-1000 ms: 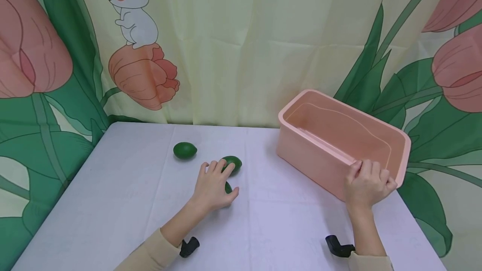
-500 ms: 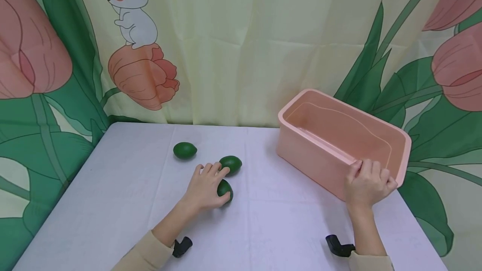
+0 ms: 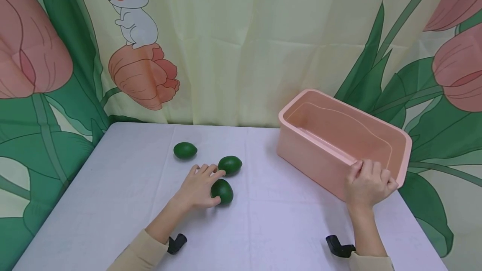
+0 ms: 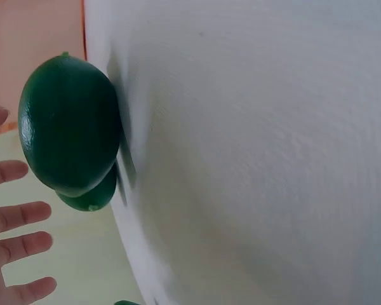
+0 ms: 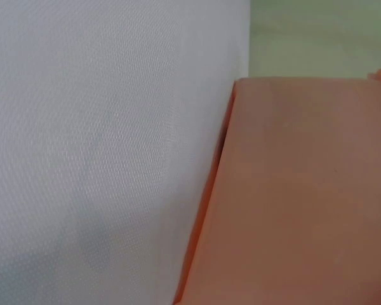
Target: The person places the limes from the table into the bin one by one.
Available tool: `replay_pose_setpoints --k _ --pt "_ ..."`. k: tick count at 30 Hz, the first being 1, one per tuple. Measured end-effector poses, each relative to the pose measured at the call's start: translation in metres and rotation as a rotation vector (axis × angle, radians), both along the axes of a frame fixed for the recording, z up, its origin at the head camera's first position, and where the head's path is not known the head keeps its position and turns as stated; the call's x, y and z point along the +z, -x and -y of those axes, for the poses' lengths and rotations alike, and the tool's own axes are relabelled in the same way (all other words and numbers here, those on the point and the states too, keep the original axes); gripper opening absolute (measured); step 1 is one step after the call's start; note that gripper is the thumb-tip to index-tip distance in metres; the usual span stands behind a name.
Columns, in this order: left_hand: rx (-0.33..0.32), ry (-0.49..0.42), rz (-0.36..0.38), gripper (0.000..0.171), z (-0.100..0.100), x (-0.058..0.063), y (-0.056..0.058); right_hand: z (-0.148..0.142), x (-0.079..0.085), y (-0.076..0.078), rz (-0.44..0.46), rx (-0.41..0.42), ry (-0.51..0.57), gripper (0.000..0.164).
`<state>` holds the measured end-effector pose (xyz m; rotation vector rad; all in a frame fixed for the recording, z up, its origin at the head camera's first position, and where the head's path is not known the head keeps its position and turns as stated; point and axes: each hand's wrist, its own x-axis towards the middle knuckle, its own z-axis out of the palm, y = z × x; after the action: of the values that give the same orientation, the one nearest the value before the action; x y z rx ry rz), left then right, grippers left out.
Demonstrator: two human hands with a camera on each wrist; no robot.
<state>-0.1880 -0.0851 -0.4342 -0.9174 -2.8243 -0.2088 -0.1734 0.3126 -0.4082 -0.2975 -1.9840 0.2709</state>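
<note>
Three dark green limes lie on the white-covered table. My left hand (image 3: 197, 187) is just left of the nearest lime (image 3: 223, 191), fingers spread and slightly bent, with the thumb overlapping its lower edge in the head view. In the left wrist view, a gap shows between the fingers (image 4: 25, 246) and that lime. Right behind it is a second lime (image 3: 230, 165), near my index fingertip. The third lime (image 3: 185, 150) sits farther back to the left. My right hand (image 3: 370, 183) grips the near rim of a pink rectangular bin (image 3: 312, 158); those fingers are outside the right wrist view.
The bin stands at the table's right side, angled, with its open top up. A curtain (image 3: 233, 53) printed with tulips and a rabbit hangs behind the table (image 3: 286, 221). A black device is worn at each wrist, the left one (image 3: 177, 244) low over the cloth.
My left hand has drawn back down and left from the two nearer limes, uncovering more of both. The limes stay about where they were. My right hand has kept its grip on the bin.
</note>
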Motion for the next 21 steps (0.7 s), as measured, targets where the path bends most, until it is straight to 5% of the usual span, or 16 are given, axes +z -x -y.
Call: replay_pose_setpoints --k 21 --pt "-0.057 0.052 0.078 0.063 0.008 -0.0108 0.0092 0.0 0.0007 -0.001 0.002 0.0 -0.001 0.04"
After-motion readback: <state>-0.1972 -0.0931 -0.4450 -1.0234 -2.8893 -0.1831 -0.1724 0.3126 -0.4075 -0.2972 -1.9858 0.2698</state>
